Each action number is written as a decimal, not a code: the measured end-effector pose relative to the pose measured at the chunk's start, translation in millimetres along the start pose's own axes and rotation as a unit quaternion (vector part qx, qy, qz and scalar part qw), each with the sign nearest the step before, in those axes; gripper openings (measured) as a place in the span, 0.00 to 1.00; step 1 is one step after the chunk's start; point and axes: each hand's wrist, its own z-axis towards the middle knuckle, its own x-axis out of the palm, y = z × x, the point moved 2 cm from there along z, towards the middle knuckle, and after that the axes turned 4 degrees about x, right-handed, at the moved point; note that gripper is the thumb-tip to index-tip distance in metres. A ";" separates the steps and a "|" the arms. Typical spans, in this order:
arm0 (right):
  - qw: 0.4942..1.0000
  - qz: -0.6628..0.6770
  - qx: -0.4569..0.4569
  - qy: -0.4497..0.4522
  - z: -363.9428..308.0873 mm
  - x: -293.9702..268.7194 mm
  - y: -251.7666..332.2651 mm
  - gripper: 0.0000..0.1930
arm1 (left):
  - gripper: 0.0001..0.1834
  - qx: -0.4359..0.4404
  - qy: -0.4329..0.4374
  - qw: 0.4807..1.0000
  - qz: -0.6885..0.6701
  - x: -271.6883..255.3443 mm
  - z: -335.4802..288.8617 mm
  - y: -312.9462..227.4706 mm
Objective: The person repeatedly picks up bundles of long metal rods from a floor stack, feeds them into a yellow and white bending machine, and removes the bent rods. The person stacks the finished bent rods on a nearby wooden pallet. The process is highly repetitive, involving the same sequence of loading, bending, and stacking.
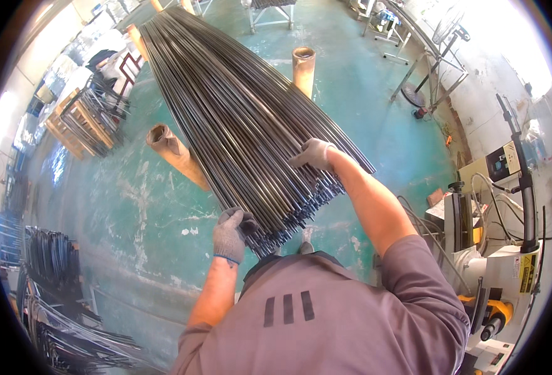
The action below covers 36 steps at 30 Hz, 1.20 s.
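the long dark metal rods (238, 119) lie side by side in one wide layer, going from the upper left of the view down to the middle, just in front of the person. their near ends (301, 209) do not make one straight line; they stand out unevenly.

the left hand (231, 232), gloved in grey, is at the left edge of the rods, close to these ends. its fingers are bent there, but i cannot tell if they grip a rod. the right hand (314, 154), also gloved in grey, is over the right part of the rods, with its fingers pointing to the left and a little bent; whether it holds one of them, i cannot tell.

a brown cardboard tube (177, 153) is beside the rods on the left, and another cardboard tube (304, 70) stands on the right side. the floor (376, 100) below is green, with pale worn marks. at the lower left there is a pile of dark thin pieces (70, 331). on the right side, a machine (504, 164) with a control panel is near the wall.
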 end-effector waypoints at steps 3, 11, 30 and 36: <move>0.984 -0.144 0.076 0.068 -15.9 4.6 34.0 0.26 | 0.08 -0.002 0.008 1.000 0.003 -4.5 9.5 -6.0; 0.972 0.181 0.142 0.035 -1.9 23.1 -12.8 0.14 | 0.10 -0.014 0.017 0.999 0.042 -23.1 22.1 -1.8; 0.865 -0.470 -0.156 0.084 26.4 46.2 -6.6 0.17 | 0.09 -0.037 0.046 0.997 0.051 -18.6 23.2 27.5; 0.976 -0.211 -0.036 -0.042 -15.8 34.0 11.1 0.15 | 0.10 -0.033 0.099 0.991 0.089 4.1 30.9 20.6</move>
